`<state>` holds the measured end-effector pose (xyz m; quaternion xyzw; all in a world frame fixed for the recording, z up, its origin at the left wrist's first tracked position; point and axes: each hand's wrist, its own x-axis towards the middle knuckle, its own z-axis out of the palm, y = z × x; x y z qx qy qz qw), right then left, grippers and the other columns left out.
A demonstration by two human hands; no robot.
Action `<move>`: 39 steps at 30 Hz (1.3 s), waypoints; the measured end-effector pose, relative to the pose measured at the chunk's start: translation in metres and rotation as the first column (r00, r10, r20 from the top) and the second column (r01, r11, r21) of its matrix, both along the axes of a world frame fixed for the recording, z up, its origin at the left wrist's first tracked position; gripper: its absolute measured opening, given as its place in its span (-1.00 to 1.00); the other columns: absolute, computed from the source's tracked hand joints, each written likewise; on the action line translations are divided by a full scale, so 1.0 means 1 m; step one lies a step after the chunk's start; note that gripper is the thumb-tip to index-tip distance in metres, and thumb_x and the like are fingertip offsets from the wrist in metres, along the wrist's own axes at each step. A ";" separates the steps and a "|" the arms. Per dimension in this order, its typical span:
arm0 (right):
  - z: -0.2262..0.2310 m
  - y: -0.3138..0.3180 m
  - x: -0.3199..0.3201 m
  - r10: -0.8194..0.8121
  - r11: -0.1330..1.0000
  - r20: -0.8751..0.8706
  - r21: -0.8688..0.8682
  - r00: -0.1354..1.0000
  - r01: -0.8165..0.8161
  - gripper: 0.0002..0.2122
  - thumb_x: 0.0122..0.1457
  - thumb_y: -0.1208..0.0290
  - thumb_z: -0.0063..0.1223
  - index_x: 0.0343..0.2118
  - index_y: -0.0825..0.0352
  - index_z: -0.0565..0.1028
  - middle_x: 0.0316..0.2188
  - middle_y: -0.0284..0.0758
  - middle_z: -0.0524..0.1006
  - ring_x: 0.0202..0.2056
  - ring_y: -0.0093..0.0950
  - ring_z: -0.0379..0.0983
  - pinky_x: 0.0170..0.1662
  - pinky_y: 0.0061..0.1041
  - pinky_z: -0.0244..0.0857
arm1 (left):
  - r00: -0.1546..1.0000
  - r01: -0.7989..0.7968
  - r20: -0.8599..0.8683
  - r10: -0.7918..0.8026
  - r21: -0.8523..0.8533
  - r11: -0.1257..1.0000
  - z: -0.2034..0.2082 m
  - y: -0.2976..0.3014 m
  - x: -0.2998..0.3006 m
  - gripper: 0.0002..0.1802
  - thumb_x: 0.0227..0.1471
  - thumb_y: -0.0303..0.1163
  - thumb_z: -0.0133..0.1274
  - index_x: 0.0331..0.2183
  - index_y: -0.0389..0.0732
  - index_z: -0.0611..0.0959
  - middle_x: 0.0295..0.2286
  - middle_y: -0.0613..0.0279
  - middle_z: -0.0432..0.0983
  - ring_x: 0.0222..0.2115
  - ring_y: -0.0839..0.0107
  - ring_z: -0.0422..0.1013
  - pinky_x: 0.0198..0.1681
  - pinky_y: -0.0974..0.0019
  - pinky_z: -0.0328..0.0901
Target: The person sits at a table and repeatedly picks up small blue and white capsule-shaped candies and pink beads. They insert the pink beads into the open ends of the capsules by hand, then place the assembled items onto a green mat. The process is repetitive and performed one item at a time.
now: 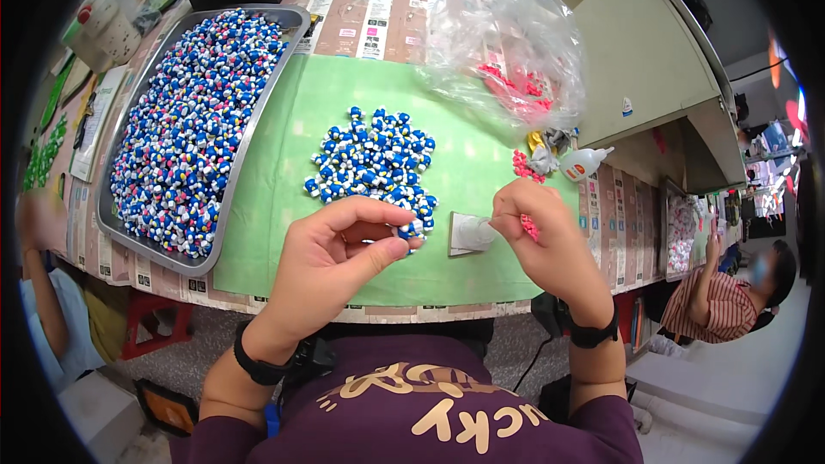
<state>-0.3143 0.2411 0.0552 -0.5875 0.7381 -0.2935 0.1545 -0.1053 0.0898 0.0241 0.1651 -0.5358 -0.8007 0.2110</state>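
Observation:
My left hand point(331, 245) is closed in a pinch, with a small blue-and-white figure piece point(412, 228) between thumb and forefinger. A heap of similar blue-and-white pieces point(369, 159) lies just beyond it on the green mat point(266, 206). To the right, my right hand point(550, 232) is closed, its fingertips pinched beside a whitish lump on a small square plate point(460, 245). What the fingertips grip is too small to make out. Several pink bits point(529, 227) show under the curled fingers; whether they are held or lie behind is unclear.
A metal tray point(225, 232) full of blue, white and pink pieces stands at left. A clear plastic bag point(464, 26) with pink bits lies far right, near loose pink bits point(526, 167) and a white squeeze bottle point(584, 163). Other people sit at both sides.

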 end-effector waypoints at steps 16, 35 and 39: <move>0.025 -0.007 0.056 -0.019 0.939 0.294 -0.322 0.955 0.118 -0.76 0.02 0.71 0.15 -0.54 0.26 0.30 -0.41 -0.34 0.50 -0.32 -0.44 0.44 -0.16 -0.44 0.13 | 0.979 -0.109 -0.186 0.090 -0.093 0.990 0.008 0.028 -0.021 -0.76 -0.04 -0.73 0.17 -0.27 -0.32 0.56 -0.28 0.13 0.51 -0.24 0.43 0.50 -0.12 0.38 0.44; 0.002 0.020 -0.018 -0.256 0.932 0.152 -0.222 0.955 0.285 -0.77 0.01 0.72 0.14 -0.54 0.36 0.29 -0.49 -0.33 0.41 -0.40 -0.51 0.36 -0.24 -0.54 0.27 | 0.821 -0.535 -0.279 0.498 -0.681 0.500 -0.005 -0.057 0.059 -0.76 -0.05 -0.76 0.08 -0.35 -0.25 0.48 -0.38 0.24 0.39 -0.37 0.49 0.36 -0.27 0.46 0.32; -0.022 0.029 -0.025 -0.235 0.970 0.044 -0.054 0.971 0.238 -0.85 -0.07 0.74 0.06 -0.51 0.39 0.33 -0.55 -0.30 0.43 -0.47 -0.36 0.40 -0.28 -0.44 0.27 | 0.699 -0.559 -0.247 0.671 -0.774 0.298 -0.011 -0.094 0.096 -0.82 0.00 -0.71 0.08 -0.36 -0.27 0.46 -0.39 0.32 0.33 -0.39 0.61 0.31 -0.28 0.54 0.27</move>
